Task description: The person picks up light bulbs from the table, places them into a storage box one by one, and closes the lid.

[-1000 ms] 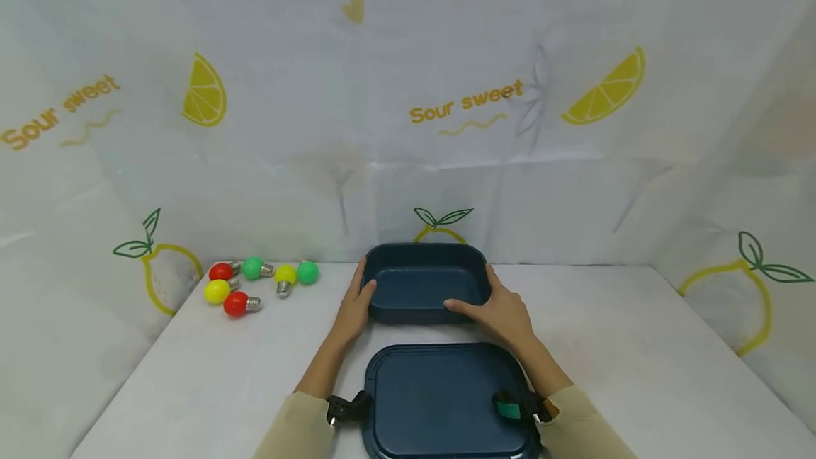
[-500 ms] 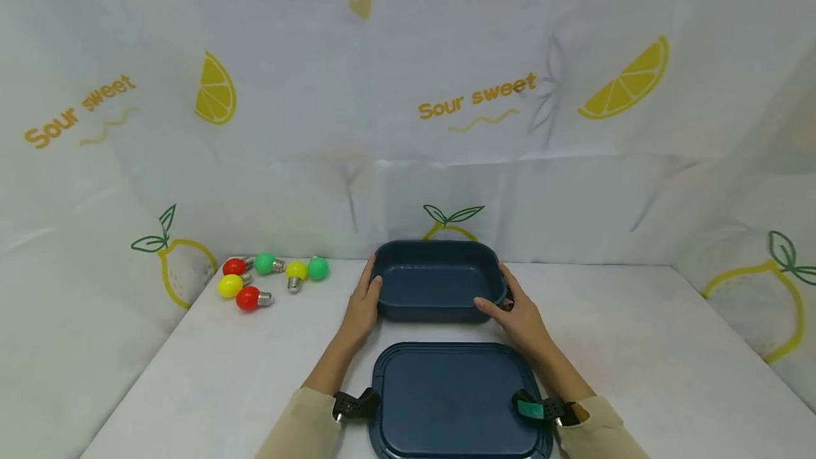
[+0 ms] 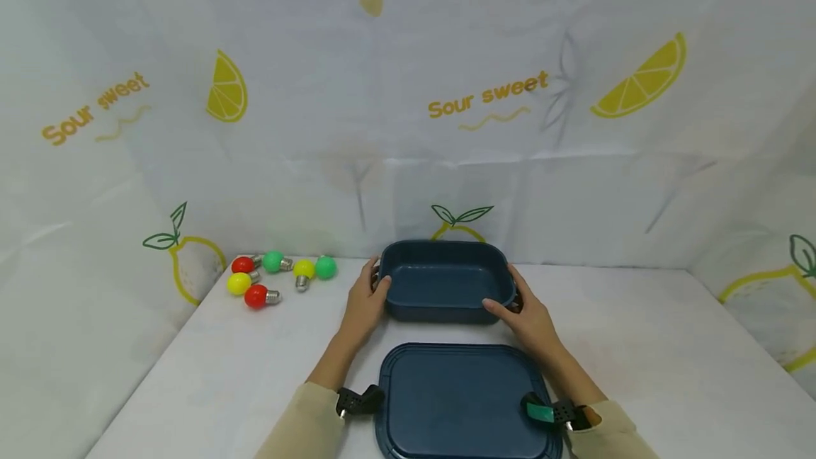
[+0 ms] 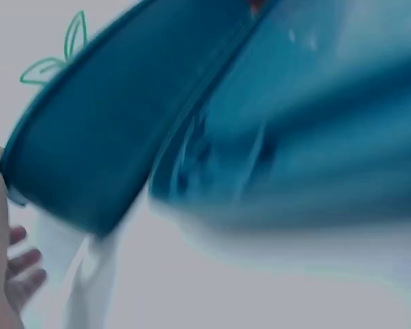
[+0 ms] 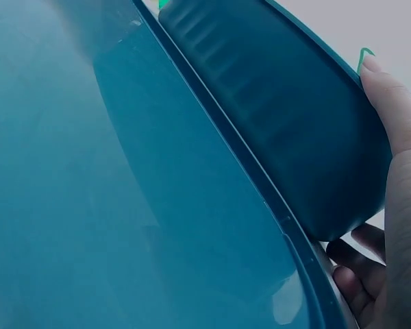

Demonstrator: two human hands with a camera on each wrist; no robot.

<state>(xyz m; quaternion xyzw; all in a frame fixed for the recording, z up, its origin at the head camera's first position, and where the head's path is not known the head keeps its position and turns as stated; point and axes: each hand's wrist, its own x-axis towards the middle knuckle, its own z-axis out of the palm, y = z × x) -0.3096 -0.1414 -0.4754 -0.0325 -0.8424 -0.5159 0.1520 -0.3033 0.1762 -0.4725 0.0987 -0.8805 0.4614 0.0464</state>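
A dark blue, open-topped rectangular box (image 3: 449, 314) stands near the table's back edge, with nothing inside. My left hand (image 3: 365, 307) is at its left end, thumb by the front corner and fingers bent round the end. At the opposite end my right hand (image 3: 532, 319) has its thumb on the front rim and its fingers bent round the side. In the right wrist view those fingers (image 5: 356, 264) curl by the box's lower corner. Nearer to me, between my forearms, a matching dark blue lid (image 3: 465, 402) lies flat.
Several light bulbs lie at the back left, among them a red bulb (image 3: 256, 297), a yellow bulb (image 3: 239, 283) and a green bulb (image 3: 326, 267). Behind the white table (image 3: 650, 353) hangs a white lemon-print sheet (image 3: 331, 91).
The head view has swung slightly left, so everything sits further right in it. My right thumb has slid right along the front rim, and gaps show between both hands and the box ends.
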